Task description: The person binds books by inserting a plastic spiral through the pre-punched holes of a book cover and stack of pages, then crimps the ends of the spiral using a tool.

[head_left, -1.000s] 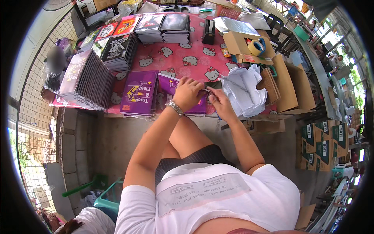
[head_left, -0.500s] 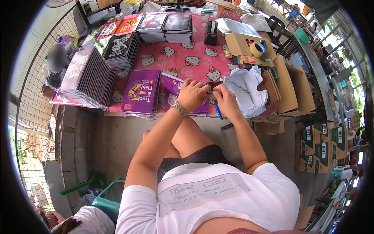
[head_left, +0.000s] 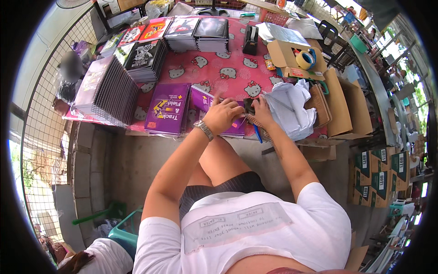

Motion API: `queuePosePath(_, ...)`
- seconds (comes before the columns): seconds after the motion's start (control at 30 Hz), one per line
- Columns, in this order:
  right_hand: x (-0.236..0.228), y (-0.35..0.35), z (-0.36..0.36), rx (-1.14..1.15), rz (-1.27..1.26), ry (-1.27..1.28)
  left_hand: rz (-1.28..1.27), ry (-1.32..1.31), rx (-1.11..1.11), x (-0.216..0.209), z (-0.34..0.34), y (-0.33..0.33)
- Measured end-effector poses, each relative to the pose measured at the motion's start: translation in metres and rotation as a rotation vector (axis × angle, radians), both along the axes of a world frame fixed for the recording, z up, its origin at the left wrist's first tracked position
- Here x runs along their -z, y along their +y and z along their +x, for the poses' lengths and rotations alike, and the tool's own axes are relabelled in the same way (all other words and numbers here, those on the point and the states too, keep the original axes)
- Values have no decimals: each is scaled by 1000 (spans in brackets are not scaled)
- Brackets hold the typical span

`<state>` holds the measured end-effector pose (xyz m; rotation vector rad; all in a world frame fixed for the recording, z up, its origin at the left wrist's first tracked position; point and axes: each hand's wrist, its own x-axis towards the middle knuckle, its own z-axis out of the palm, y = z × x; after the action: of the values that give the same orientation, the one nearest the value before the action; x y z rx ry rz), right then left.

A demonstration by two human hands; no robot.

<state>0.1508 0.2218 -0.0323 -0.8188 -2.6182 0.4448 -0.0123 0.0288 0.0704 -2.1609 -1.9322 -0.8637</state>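
- Left hand: palm down over purple book at near edge of table; fingers curled, bunched; can't tell if pinching. Probably steadying the book.
- Right hand: just beside left, fingers bent in at book's right end; exact grip hidden, can't tell.
- Loose coil: trails from between hands along right forearm; likely hangs there because its upper end is at the fingers.
- Blue handle: sticks out near side, below right hand; tool mostly hidden.
- Second book: purple, flat, left of hands, seemingly within easy reach.
- White paper: crumpled, right; wire pieces on top, perhaps to keep scraps together.
- Book stacks: left and far left, seemingly keeping middle workable.
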Motion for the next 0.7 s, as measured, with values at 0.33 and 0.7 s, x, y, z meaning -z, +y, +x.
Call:
queuePosePath(0.33,-60,-32,1,13,-58,152,-84,-88,-195,2,-15,-25)
queuePosePath(0.7,-114,-66,48,-303,-1043,530,-60,-113,-133,-5,-8,-26)
